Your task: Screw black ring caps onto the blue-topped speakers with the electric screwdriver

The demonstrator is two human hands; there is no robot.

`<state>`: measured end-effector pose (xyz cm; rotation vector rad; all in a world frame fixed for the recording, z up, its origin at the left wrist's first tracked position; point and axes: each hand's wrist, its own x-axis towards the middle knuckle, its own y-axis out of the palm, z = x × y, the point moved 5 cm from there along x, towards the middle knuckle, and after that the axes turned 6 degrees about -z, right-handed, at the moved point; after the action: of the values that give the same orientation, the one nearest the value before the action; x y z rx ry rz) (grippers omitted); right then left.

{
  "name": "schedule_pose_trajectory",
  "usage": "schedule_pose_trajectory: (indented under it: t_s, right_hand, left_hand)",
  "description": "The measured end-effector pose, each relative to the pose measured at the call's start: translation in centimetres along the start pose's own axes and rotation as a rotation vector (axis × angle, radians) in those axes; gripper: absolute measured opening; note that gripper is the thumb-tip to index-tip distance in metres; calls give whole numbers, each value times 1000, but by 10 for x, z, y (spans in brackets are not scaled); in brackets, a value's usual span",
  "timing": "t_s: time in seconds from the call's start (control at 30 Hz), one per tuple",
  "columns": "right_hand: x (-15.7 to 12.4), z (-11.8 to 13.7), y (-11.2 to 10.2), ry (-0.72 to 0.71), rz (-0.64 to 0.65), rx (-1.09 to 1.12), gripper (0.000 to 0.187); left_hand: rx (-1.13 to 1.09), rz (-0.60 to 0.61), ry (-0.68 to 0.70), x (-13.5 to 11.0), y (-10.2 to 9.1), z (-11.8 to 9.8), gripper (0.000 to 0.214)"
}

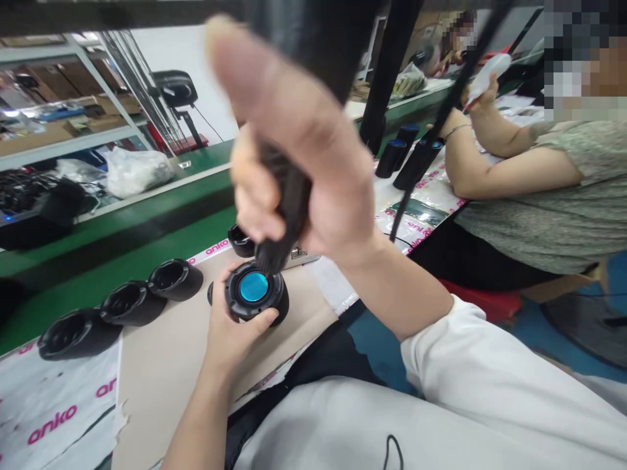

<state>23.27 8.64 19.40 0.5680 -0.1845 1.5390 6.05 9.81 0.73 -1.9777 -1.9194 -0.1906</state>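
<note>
The person's left hand [234, 329] is closed around a black round part [255, 292] with a bright blue disc in its middle. The thumb lies along the near rim and the fingers wrap the left side, seemingly to brace the part face-up just above the counter [161, 372]. The right hand [304, 150] is raised close to the camera and clenched around a black tool [290, 196] that hangs down from above. The fist grips the tool's barrel so that its tip points straight down. That tip meets the round part at the far right of its rim, so the part lies directly below the right hand and inside the grasp of the left. This upright hold looks meant to put the tip squarely on one spot of the rim. Left of the held part, three black cups [131, 302] lie in a row on their sides, mouths turned toward the person, near at hand. One more cup [241, 240] lies just behind the part. A printed sheet [49, 405] covers the near left of the counter, and a green belt [147, 222] runs along its far side. On the right, a co-worker's arm [490, 170] rests on the counter near some dark cylinders [406, 153] with blue tops, well apart from the person's own hands.
</note>
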Motion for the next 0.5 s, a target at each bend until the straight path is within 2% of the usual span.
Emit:
schedule_pose_trajectory:
  t_s: [0.07,0.1,0.2,0.3,0.5]
  right_hand:
    - [10,-10,-29,-178,-91,15,30]
    - [13,-20,-41,-219,-141,-12,32]
    - [16,-55,-68,-161,-304,-85,49]
    - [15,-77,-76,-95,-428,-72,57]
    - [21,-88,-71,32,-293,-129,57]
  left_hand:
    - [-35,20,28,-1,3,-2,93]
    - [-43,26,29,-2,4,-2,93]
    - [-42,14,28,-3,2,-1,92]
    - [-31,4,46,-4,0,1,92]
    - [-34,19,64,-4,0,1,93]
